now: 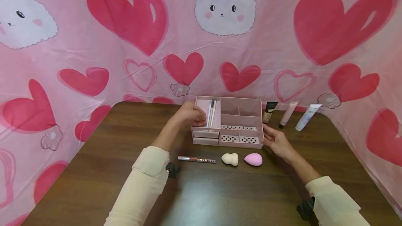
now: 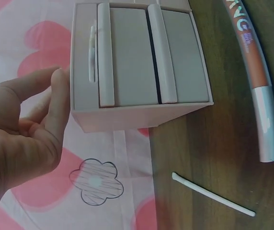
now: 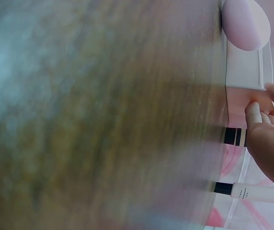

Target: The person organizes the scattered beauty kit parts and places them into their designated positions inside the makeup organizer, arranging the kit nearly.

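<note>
My left hand point(image 1: 191, 113) is over the left end of a pink makeup organizer point(image 1: 242, 121), beside several slim makeup brushes point(image 1: 211, 114) in its top compartment. In the left wrist view, that hand's thumb and forefinger point(image 2: 56, 76) meet at the tips close to the organizer's upper edge; I cannot tell whether they pinch anything. A short thin white stick point(image 2: 92, 55) shows against the organizer's front, above two drawers point(image 2: 134, 57). My right hand point(image 1: 277, 141) rests its extended fingers on the organizer's right side wall point(image 3: 240, 98), low down near the front corner.
Before the organizer lie a lip gloss tube point(image 1: 198, 159), a cream sponge point(image 1: 230, 159) and a pink sponge point(image 1: 253, 159). Right of it stand a black-capped tube point(image 1: 269, 112), a pink tube point(image 1: 288, 115) and a white tube point(image 1: 307, 117). A white stick point(image 2: 213, 194) lies on the wooden table point(image 1: 103, 170).
</note>
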{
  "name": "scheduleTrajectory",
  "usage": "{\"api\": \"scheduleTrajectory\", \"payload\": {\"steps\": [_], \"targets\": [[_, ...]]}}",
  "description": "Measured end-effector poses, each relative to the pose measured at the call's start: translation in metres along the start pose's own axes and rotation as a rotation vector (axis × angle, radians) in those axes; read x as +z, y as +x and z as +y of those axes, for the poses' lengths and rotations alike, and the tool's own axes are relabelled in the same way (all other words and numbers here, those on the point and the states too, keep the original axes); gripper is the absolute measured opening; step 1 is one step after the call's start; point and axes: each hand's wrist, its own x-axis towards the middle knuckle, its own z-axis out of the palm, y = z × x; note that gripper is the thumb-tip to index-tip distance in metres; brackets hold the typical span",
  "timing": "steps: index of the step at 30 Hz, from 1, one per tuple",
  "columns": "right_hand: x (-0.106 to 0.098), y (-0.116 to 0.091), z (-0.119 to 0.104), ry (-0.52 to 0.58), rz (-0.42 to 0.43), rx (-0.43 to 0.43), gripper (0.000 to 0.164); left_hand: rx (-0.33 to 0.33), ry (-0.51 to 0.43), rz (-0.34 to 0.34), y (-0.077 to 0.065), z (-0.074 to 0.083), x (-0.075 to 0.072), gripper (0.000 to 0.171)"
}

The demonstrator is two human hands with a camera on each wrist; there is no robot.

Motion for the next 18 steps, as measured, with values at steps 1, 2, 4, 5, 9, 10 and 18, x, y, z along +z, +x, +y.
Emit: {"api": "scheduleTrajectory", "payload": {"steps": [1,2,4,5,9,10,18], "targets": [[0.0,0.0,0.0,-0.006,0.004,0.001,0.066,0.008,-0.008,0.003,-0.001,-0.002,-0.002,0.022],[0.001,0.001,0.0,-0.01,0.008,0.003,0.066,0.017,-0.007,0.007,-0.003,-0.003,-0.003,0.022],[0.001,0.001,0.001,-0.016,0.014,0.007,0.066,0.028,0.0,0.013,-0.007,-0.005,-0.004,0.024],[0.001,0.001,0.001,-0.019,0.015,0.009,0.066,0.033,0.004,0.014,-0.009,-0.006,-0.005,0.025],[0.001,0.001,0.0,-0.01,0.001,0.012,0.066,0.034,-0.014,0.033,-0.018,-0.01,-0.006,0.029],[0.001,0.001,0.0,-0.008,-0.001,0.012,0.066,0.032,-0.023,0.038,-0.02,-0.011,-0.007,0.03],[0.0,0.0,-0.001,-0.006,-0.005,0.025,0.067,0.03,-0.034,0.083,-0.03,-0.023,-0.018,0.031]]}}
